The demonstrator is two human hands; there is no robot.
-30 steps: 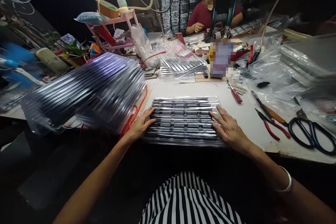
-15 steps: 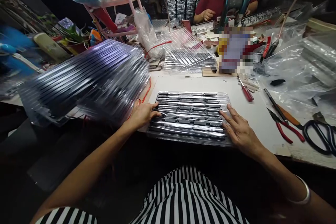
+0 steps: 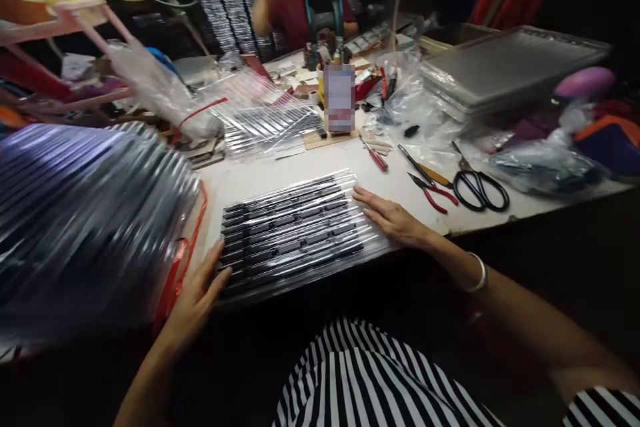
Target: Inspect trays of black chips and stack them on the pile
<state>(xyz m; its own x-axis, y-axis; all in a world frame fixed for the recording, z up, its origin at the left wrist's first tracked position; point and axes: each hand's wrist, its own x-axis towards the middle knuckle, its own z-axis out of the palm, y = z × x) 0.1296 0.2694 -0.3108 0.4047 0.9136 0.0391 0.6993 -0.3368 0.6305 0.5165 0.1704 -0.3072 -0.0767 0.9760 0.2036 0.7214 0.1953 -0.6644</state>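
Observation:
A clear ribbed plastic tray [image 3: 290,230] holding rows of black strip-shaped parts lies at the front edge of the white table, slightly slanted. My left hand [image 3: 197,290] rests at its left edge, thumb and fingers apart. At the right end of the tray my right hand [image 3: 393,217] lies with its fingers stretched out, touching the clear rim. To the left is a large stack of similar ribbed trays [image 3: 95,213], blurred, with a red strap [image 3: 193,233] beside it.
Behind the tray are more clear ribbed sheets [image 3: 265,110] and a phone [image 3: 339,99] standing upright. A screwdriver [image 3: 375,155], red-handled pliers [image 3: 434,193] and black scissors [image 3: 480,190] lie to the right. Lidded boxes [image 3: 520,67] stand farther right. Across the table sits another person [image 3: 290,10].
The view has swung to the right, so the table things appear farther left. The tray now looks slanted. My left hand has moved down its left edge; my right hand stays at the right end.

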